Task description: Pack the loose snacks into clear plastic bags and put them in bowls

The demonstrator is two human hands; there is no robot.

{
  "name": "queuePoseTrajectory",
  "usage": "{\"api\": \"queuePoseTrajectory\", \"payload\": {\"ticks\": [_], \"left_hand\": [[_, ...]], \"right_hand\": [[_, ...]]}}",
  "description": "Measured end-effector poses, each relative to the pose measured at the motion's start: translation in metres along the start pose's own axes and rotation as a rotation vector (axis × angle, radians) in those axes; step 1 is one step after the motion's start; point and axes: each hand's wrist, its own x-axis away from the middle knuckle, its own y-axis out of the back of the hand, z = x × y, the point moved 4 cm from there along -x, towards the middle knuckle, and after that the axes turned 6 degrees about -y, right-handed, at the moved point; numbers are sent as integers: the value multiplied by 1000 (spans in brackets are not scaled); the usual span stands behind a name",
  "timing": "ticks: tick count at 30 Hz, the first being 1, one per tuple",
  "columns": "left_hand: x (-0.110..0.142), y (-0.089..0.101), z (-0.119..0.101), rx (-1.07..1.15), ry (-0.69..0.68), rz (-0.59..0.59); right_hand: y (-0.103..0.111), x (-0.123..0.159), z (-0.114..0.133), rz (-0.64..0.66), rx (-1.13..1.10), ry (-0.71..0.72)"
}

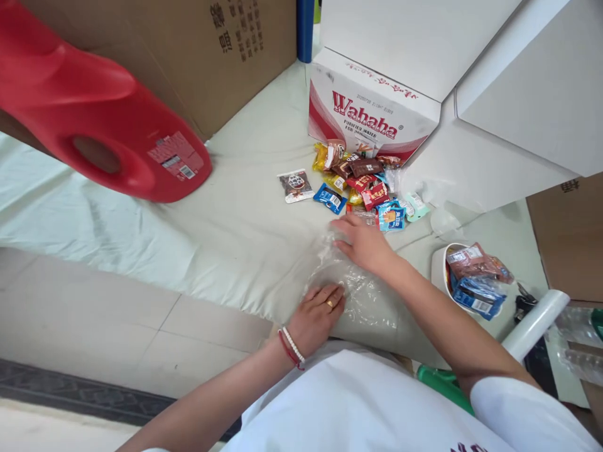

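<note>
Clear plastic film [370,298], maybe a bag, lies crumpled at the near edge of the counter [235,245], just in front of the white shirt [348,402]. Left hand [318,317] rests palm down on it, fingers extended close together, clamped on nothing; probably serves as a weight, since film this thin would likely skate about. Right hand [365,245], farther from the near edge, bends its fingers over the film's far side; whether they pinch it, cannot tell. Snack packets [365,179] heap against the Wahaha carton [372,116], which presumably backs the pile. One brown-and-white packet [296,186] lies apart, left of the heap. White tub [439,270], right along the near edge, holds more packets, its walls likely keeping them gathered. Red jug [122,113] stands toward the counter's left, well apart from both hands.
</note>
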Motion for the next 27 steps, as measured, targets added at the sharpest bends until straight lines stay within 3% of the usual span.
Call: {"api": "queuePoseTrajectory", "payload": {"ticks": [2, 4, 7, 11, 14, 16, 18, 23, 27], "left_hand": [[5, -2, 3, 12, 18, -7], [6, -2, 5, 33, 10, -28], [4, 2, 7, 56, 16, -104], [1, 21, 9, 59, 121, -236], [-3, 37, 16, 74, 223, -314], [-10, 40, 23, 62, 263, -320], [-17, 36, 33, 10, 301, -247], [-18, 11, 52, -48, 369, 85], [-9, 7, 52, -23, 373, 177]], "right_hand": [[-19, -27, 5, 172, 21, -3], [-28, -49, 9, 243, -8, -38], [-24, -75, 7, 122, -120, -118], [0, -87, -6, -101, -223, -116], [18, -83, -29, -220, -114, -211], [22, -79, -47, -201, 45, -322], [20, -76, -60, -163, 184, -376], [9, -70, -74, -187, 352, -469], [8, -68, -74, -224, 351, -450]]}}
